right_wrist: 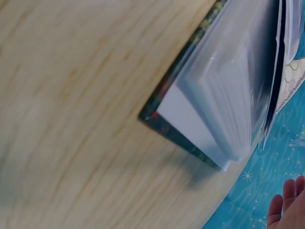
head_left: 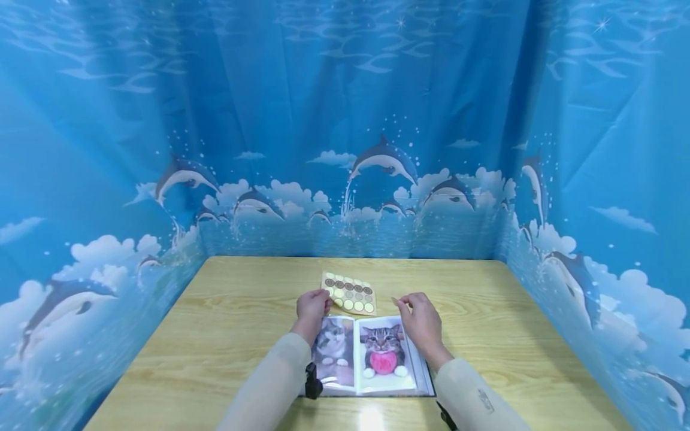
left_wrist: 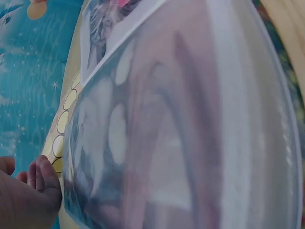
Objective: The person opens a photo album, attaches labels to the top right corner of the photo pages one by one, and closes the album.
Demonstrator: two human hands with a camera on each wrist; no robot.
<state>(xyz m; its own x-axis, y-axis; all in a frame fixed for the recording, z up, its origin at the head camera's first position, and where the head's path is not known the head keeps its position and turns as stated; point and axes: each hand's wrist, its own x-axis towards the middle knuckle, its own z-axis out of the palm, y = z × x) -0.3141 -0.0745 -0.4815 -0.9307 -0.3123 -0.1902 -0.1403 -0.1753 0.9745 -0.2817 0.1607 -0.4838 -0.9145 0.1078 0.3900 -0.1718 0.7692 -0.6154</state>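
Sticker sheet (head_left: 356,293) is lying just beyond the photo album (head_left: 356,357), its left side partly hidden where our left hand (head_left: 311,309) is pinching the curling, papery corner. Rows of circles (head_left: 358,306) are running with its long axis, roughly along the album's far edge. Near the album's far-right corner, our right hand (head_left: 422,318) is pinching a flat tan disc (left_wrist: 36,10).

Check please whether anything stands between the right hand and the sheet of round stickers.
Nothing visible does. In the head view, only bare table lies between the sheet and the right hand, which pinches a small sticker. The left hand grips the sheet at its left edge.
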